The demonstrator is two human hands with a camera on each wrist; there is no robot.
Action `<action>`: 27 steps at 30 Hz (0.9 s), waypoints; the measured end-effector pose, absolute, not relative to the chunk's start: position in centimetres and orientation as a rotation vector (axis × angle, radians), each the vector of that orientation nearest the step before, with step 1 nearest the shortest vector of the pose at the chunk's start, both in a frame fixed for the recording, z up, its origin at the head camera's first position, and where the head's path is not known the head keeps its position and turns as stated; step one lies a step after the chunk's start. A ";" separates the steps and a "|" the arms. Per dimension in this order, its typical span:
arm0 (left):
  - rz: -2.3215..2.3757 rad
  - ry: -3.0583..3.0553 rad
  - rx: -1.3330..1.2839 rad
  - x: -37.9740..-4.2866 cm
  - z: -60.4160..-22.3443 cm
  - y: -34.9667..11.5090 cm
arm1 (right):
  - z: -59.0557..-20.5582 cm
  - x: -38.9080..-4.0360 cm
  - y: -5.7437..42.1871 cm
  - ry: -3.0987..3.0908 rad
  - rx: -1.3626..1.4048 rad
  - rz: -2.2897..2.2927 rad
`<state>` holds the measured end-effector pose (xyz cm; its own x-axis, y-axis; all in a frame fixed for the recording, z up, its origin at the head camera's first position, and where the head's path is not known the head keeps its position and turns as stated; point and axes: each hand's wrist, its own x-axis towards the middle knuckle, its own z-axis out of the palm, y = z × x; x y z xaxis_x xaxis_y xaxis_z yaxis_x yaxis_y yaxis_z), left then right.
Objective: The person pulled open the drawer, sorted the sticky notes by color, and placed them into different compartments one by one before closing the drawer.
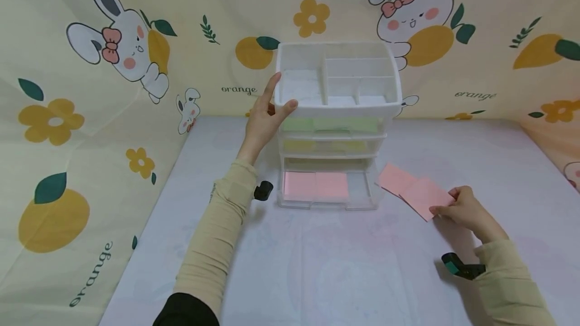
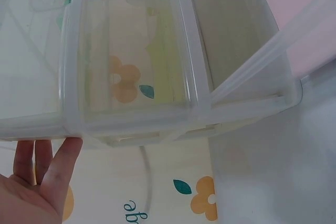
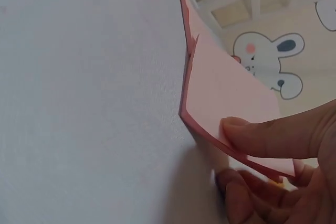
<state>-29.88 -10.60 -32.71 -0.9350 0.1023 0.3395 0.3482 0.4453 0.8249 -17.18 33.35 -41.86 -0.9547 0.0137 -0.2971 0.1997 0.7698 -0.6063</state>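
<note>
A white and clear desktop drawer organizer [image 1: 337,110] stands on the table. My left hand [image 1: 265,125] rests against its upper left corner, thumb on the front rim and fingers along the side; in the left wrist view, straight fingers [image 2: 59,169] touch the side wall. The bottom drawer [image 1: 328,205] is pulled out, with two pink pads [image 1: 315,186] side by side in its left part. At the right, my right hand [image 1: 468,214] pinches the near pink sticky-note pad [image 1: 426,196] between thumb and fingers. Another pink pad [image 1: 395,177] lies partly under it.
Green pads [image 1: 299,125] show through the upper drawer and yellow ones [image 1: 299,145] through the middle drawer. The divided top tray [image 1: 303,84] holds nothing visible. A patterned cloth [image 1: 217,64] hangs behind and at the sides of the pale tabletop [image 1: 335,265].
</note>
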 end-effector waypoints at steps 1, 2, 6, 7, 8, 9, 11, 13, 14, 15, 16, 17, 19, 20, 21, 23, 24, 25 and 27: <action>-1.487 -2.456 -0.390 -29.9 -32.7 -10.6 | -41.9 -17.2 33.3 2.676 0.174 -0.996; -1.485 -2.454 -0.391 -29.9 -32.8 -10.7 | -41.9 -17.1 33.2 2.664 0.178 -1.025; -1.485 -2.443 -0.400 -30.0 -32.9 -10.6 | -41.9 -16.8 33.2 2.671 0.186 -1.066; -1.484 -2.443 -0.400 -30.1 -33.0 -10.6 | -41.8 -16.7 33.2 2.688 0.186 -1.054; -1.483 -2.444 -0.399 -30.1 -33.0 -10.6 | -41.8 -16.6 33.1 2.700 0.186 -1.051; -1.484 -2.446 -0.395 -30.1 -32.9 -10.6 | -41.7 -16.5 33.1 2.718 0.191 -1.039; -1.477 -2.456 -0.381 -30.0 -32.8 -10.6 | -41.5 -16.3 32.9 2.749 0.192 -1.067; -1.472 -2.462 -0.377 -29.9 -32.8 -10.6 | -41.3 -16.2 32.6 2.796 0.191 -1.091; -1.473 -2.464 -0.374 -29.9 -32.8 -10.6 | -41.1 -16.1 32.5 2.815 0.192 -1.113; -1.475 -2.464 -0.373 -29.9 -32.8 -10.6 | -40.9 -16.0 32.4 2.838 0.188 -1.135; -1.477 -2.463 -0.371 -29.9 -32.7 -10.6 | -40.7 -16.0 32.4 2.855 0.181 -1.169; -1.479 -2.463 -0.371 -29.9 -32.8 -10.6 | -40.5 -15.9 32.3 2.869 0.176 -1.195; -1.480 -2.463 -0.368 -29.9 -32.7 -10.6 | -39.9 -15.8 32.1 2.894 0.169 -1.261; -1.480 -2.463 -0.367 -29.9 -32.7 -10.6 | -39.7 -15.7 31.9 2.900 0.164 -1.300; -1.480 -2.462 -0.367 -29.9 -32.7 -10.6 | -39.4 -15.7 31.8 2.901 0.158 -1.345; -1.478 -2.465 -0.365 -30.0 -32.8 -10.5 | -39.0 -15.7 31.4 2.890 0.143 -1.428; -1.475 -2.467 -0.364 -30.0 -32.8 -10.5 | -38.7 -15.7 31.2 2.888 0.134 -1.469; -1.475 -2.466 -0.366 -30.0 -32.8 -10.5 | -38.5 -15.8 30.9 2.880 0.121 -1.512; -1.471 -2.469 -0.364 -29.9 -32.8 -10.6 | -38.2 -16.0 30.3 2.868 0.073 -1.603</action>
